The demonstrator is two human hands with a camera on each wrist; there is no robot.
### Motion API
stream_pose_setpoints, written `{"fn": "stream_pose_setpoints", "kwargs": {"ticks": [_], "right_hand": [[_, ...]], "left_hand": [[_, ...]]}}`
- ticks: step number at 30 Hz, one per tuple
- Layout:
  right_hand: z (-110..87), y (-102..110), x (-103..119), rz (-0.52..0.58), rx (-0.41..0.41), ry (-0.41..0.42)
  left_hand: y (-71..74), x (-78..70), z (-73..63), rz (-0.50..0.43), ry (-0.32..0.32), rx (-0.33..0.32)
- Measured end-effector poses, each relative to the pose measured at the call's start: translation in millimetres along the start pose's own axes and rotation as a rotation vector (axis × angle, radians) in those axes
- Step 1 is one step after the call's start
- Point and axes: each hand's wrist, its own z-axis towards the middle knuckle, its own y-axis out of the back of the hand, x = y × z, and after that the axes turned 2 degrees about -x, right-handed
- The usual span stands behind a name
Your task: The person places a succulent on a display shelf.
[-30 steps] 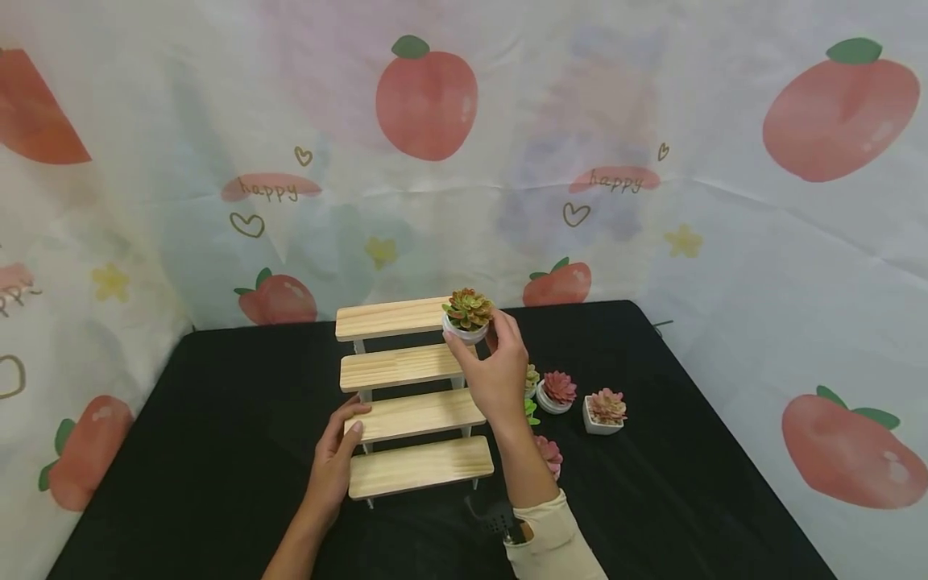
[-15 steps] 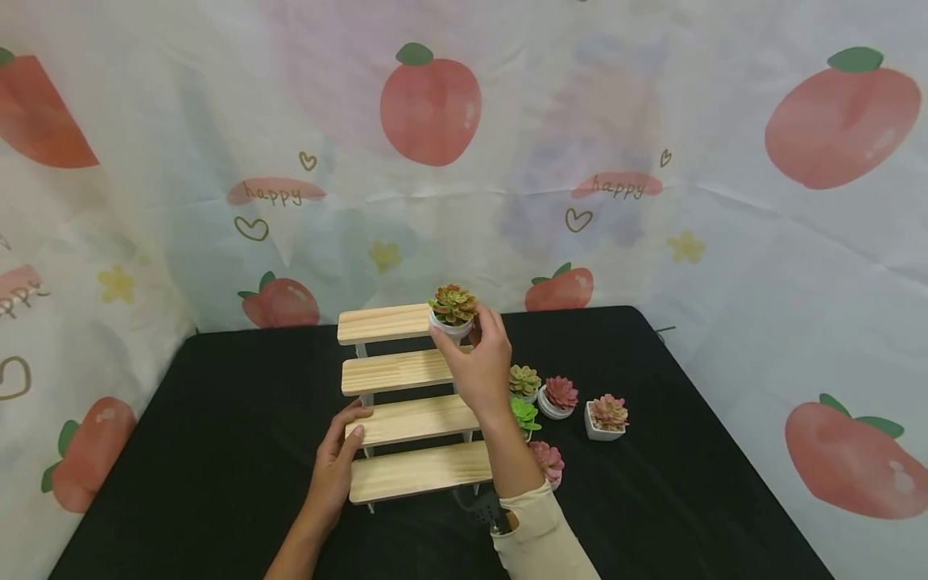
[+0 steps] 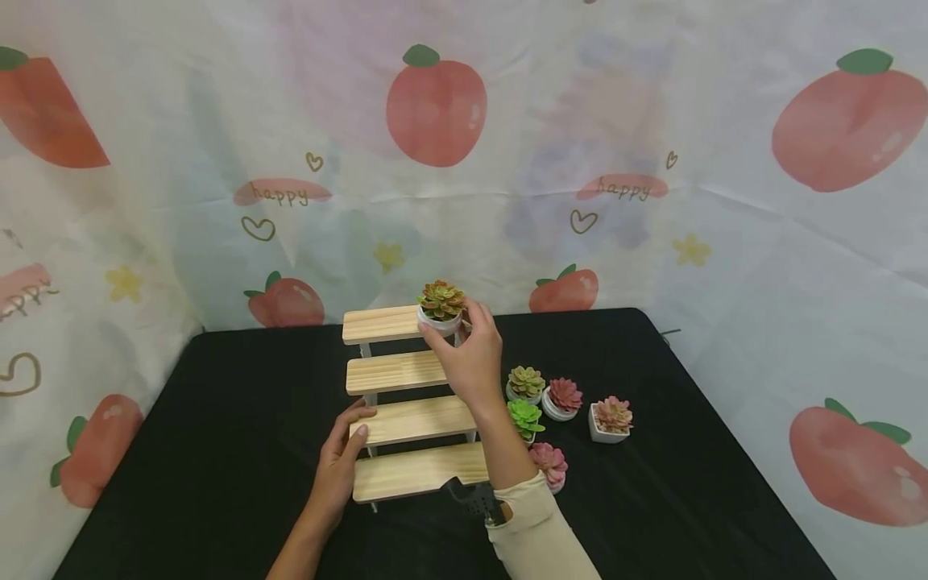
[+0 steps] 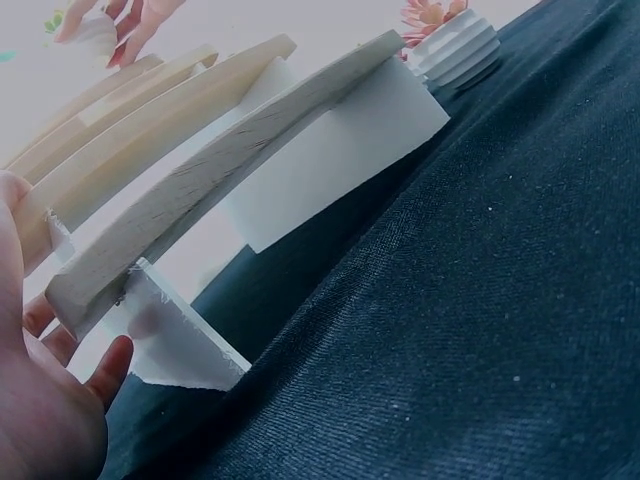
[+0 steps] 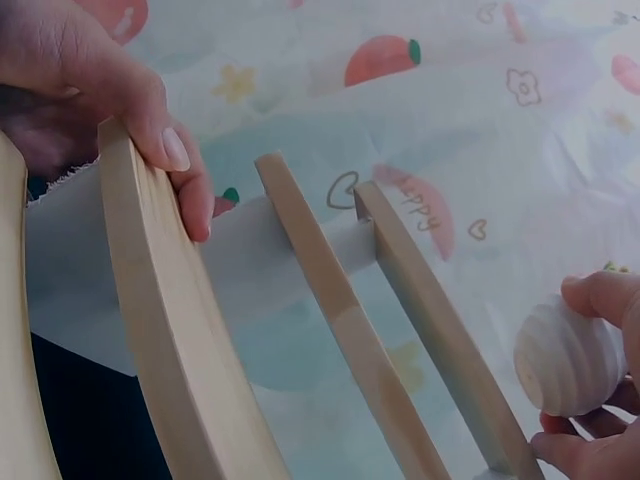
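Note:
A wooden four-tier display stand [image 3: 409, 420] with white side supports stands on the black cloth. My left hand [image 3: 337, 453] grips the left end of its second plank from the front, thumb over the top. In the right wrist view, that thumb and a finger of the left hand [image 5: 120, 90] lie on the plank end. At the right part of the top plank, my right hand [image 3: 473, 356] holds a potted succulent [image 3: 441, 303], green with reddish tips, by its ribbed white pot [image 5: 572, 355]. Whether the pot touches the plank, I cannot tell.
Right of the stand are an olive-green succulent [image 3: 526, 381], a bright green one [image 3: 525, 417], a dark pink one [image 3: 565, 395], a pink one [image 3: 548, 464] and a pale pink one in a square pot [image 3: 611, 419]. A fruit-print curtain [image 3: 449, 209] hangs behind the table.
My right hand has carried the potted succulent leftward along the top plank, uncovering more of the succulents at the right. The left hand keeps its grip on the stand.

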Motion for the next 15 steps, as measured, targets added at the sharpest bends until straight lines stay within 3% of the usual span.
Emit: {"fn": "stream_pose_setpoints", "kwargs": {"ticks": [8, 15], "right_hand": [[1.2, -12, 5, 0.01, 0.027, 0.053], [0.6, -24, 7, 0.011, 0.047, 0.043]], "left_hand": [[0.7, -1.5, 1.2, -0.003, 0.002, 0.001], [0.1, -0.9, 0.5, -0.013, 0.002, -0.001]]}}
